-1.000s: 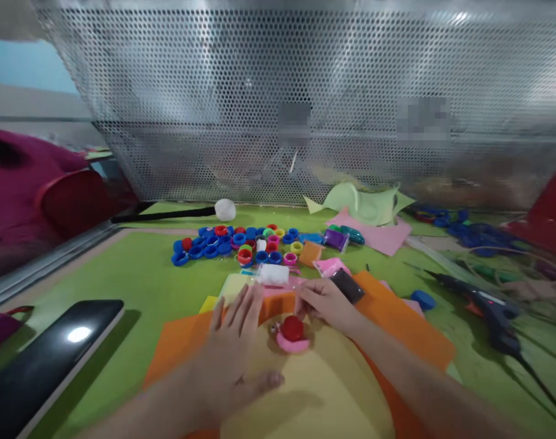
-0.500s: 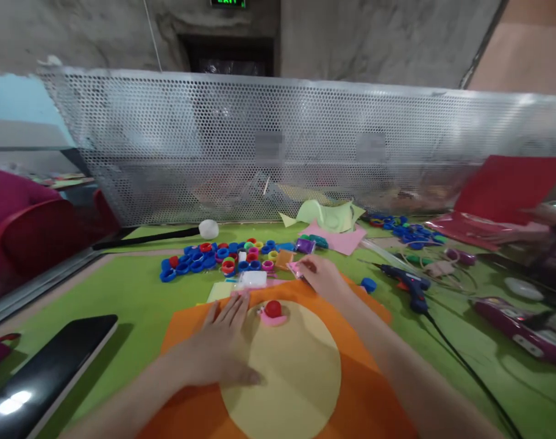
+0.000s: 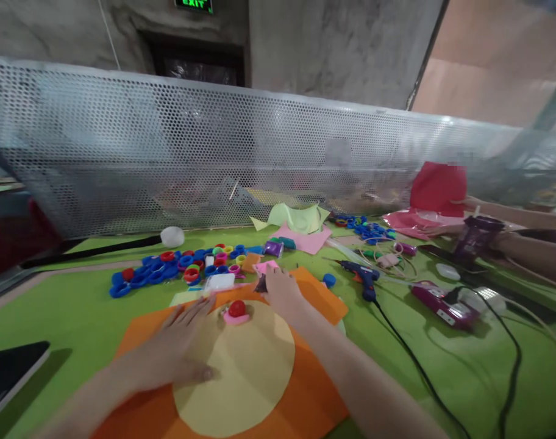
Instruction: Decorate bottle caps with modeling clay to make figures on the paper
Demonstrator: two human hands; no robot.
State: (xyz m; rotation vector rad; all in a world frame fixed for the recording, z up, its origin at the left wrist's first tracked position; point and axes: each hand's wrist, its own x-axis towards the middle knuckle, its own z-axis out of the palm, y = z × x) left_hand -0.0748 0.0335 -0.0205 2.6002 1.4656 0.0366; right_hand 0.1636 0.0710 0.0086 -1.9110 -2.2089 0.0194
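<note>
My left hand [image 3: 181, 341] lies flat, fingers spread, across the left part of a pale yellow paper circle [image 3: 241, 378] and the orange sheet [image 3: 312, 396] under it. A red ball [image 3: 236, 309] on a small pink clay-like piece [image 3: 236, 319] sits near the circle's top edge. Beyond that edge, my right hand [image 3: 282, 291] has its fingers closed on a small dark piece [image 3: 261, 284], whose kind I cannot make out. A pink packet [image 3: 265, 267] lies just behind those fingers, and an orange packet [image 3: 250, 263] is to its left.
Several blue and coloured plastic rings [image 3: 163, 268] and a white packet [image 3: 220, 281] lie at the back left. A glue gun [image 3: 363, 275] with its cord rests to the right. A phone [image 3: 13, 372] is at left. At far right, another person's hand [image 3: 483, 210] is near a red sheet [image 3: 438, 189].
The view has swung right, so things appear further left. My right hand has closed on a small dark piece beside the pink packet. My left hand stays flat on the circle.
</note>
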